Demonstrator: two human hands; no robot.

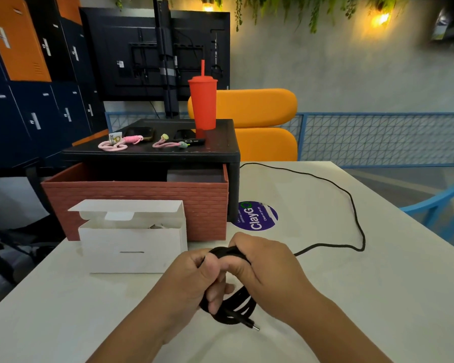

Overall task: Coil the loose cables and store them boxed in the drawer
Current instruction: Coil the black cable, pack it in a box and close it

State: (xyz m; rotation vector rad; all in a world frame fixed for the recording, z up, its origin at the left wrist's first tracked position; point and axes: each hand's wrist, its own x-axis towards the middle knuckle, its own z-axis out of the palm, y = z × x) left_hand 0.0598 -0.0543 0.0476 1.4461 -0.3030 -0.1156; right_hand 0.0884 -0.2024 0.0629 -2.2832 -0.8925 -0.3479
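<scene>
Coiling is in hand. The left hand (194,279) curls round the loops of the black cable (240,305) at the near middle of the pale surface (325,297), and the right hand (262,265) grips the bundle's top. The cable looks braided and matte, with a metal plug tip. Its long tail trails right and far, so more winding seems needed before the open white cardboard box (131,247) and the brick-textured drawer (142,195).

A shared office or coworking space: numbered lockers (24,61), a mounted screen (131,56), a white desk (338,284), and hanging greenery (312,9).
</scene>
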